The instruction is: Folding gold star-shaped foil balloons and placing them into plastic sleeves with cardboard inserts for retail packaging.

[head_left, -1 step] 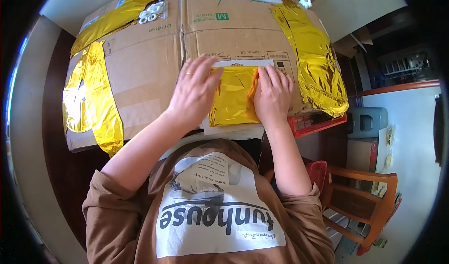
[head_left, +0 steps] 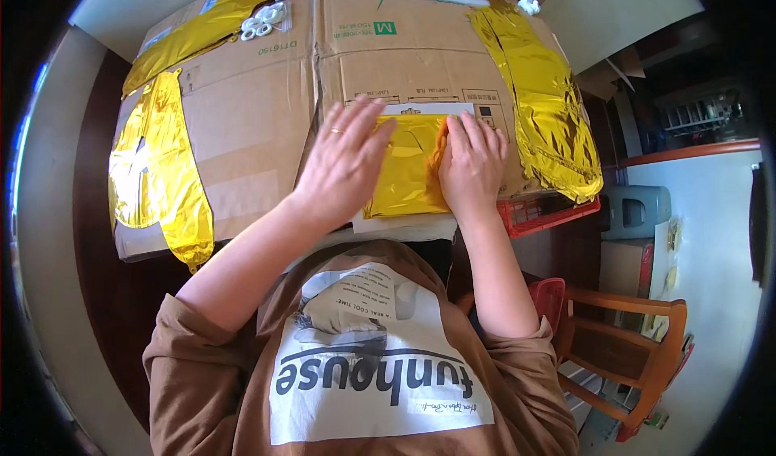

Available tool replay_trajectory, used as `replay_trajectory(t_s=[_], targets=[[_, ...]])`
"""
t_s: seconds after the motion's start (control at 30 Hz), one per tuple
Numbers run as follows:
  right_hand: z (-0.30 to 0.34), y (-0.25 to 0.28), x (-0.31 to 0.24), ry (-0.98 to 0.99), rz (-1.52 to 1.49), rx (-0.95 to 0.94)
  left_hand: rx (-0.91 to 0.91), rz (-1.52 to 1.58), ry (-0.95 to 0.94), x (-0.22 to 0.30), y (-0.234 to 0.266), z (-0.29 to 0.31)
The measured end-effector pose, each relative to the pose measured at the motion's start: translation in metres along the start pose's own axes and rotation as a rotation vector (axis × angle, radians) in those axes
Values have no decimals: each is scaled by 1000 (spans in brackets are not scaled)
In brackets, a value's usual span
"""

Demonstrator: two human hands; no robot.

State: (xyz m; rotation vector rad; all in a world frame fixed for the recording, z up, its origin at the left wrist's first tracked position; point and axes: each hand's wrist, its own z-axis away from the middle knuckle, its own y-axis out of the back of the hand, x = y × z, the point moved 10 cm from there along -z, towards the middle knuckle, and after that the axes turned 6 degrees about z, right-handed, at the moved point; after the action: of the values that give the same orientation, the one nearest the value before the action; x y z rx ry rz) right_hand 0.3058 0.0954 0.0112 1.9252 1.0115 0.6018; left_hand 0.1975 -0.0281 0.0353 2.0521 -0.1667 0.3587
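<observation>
As gold foil (head_left: 402, 169) is lying on white card (head_left: 461, 109), the left hand (head_left: 346, 163) is reaching over its left edge, grip wide.
The right hand (head_left: 474, 163) is touching its right edge, grip unclear; beyond, a red basket (head_left: 558, 217) is showing, contents hidden.

Gold foil (head_left: 406, 171), shiny, folded rectangular, flat

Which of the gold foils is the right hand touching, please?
The flat, squarish foil, under the right hand; the other foils are long and lie untouched toward the cardboard's sides.
</observation>
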Motion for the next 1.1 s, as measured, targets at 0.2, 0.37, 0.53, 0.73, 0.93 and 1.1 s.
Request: replay_trajectory(t_s=[0.2, 0.37, 0.53, 0.73, 0.93, 1.1], targets=[[1, -3, 1, -43, -8, -60, -163, -34, 109, 5, -27, 25], [2, -6, 6, -72, -49, -71, -194, -90, 105, -2, -36, 32], [1, -1, 23, -128, -200, -75, -241, -79, 131, -2, -37, 32], [-7, 48, 48, -217, -456, -36, -250, -64, 145, -3, -38, 32], [4, 20, -20, 114, -289, -232, -231, -80, 137, -3, -39, 32], [10, -20, -15, 141, -189, -399, -226, -60, 137, -4, -38, 32]])
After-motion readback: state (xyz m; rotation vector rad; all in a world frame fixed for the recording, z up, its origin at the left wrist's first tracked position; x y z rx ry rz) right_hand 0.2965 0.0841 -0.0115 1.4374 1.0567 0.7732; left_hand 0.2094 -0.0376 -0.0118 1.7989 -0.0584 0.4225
